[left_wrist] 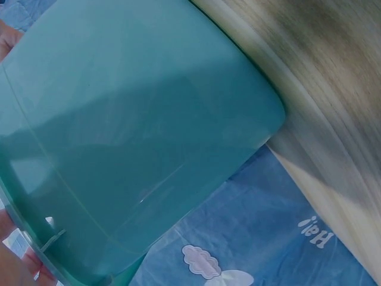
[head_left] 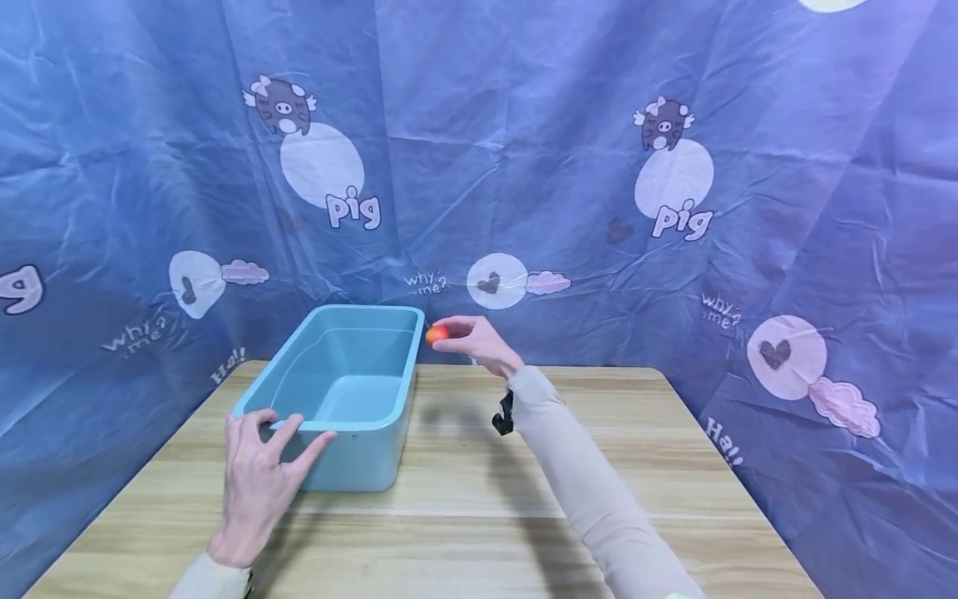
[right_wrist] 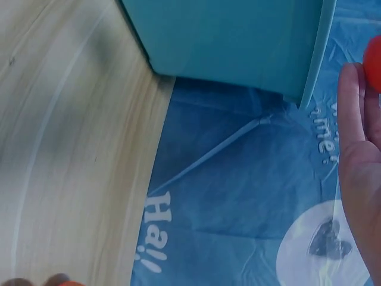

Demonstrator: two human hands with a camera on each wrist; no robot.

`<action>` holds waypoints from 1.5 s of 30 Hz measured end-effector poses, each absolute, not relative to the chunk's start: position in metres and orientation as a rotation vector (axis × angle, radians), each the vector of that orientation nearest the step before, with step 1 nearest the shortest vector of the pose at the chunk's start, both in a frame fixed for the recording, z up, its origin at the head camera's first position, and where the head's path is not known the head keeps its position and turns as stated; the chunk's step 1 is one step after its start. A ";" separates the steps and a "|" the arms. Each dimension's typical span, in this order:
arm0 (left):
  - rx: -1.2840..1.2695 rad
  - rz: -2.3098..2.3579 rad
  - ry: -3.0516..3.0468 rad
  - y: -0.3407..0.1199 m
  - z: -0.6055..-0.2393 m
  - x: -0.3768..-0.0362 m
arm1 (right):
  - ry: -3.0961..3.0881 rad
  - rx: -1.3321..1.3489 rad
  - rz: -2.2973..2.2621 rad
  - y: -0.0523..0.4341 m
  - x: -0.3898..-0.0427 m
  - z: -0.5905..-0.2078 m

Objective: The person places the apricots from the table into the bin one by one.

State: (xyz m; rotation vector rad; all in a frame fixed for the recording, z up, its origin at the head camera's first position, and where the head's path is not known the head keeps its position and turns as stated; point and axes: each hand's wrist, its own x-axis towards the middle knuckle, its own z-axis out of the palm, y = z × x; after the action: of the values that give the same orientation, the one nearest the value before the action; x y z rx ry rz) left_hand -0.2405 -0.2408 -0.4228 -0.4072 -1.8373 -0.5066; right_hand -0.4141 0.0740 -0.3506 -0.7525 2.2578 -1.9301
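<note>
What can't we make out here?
Round orange-red object: head view, right side covered by the right hand; right wrist view, cut off by the right edge.
Blue bin, near-left outer corner: head view, behind the left hand.
Left hand: left wrist view, mostly past the left edge.
Red sliver: right wrist view, bottom edge cuts it; identity unclear.

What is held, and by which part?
Right hand pinches the round red object by opposite sides; left hand holds the bin by its near rim.
</note>
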 end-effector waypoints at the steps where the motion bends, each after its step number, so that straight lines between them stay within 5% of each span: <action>1: -0.405 -0.506 -1.836 -0.241 -0.423 -0.240 | 2.250 -0.756 -1.937 0.071 -0.414 -0.350; 45: -0.409 -0.438 -1.869 -0.245 -0.429 -0.237 | 2.380 -0.609 -1.938 -0.045 -0.409 -0.342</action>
State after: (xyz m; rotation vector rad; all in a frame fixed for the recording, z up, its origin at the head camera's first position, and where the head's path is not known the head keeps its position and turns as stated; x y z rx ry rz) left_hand -0.2369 -0.2451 -0.4289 -0.4092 -1.8687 -0.4381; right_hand -0.4085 -0.0452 -0.3417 -0.6094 2.3805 -1.9385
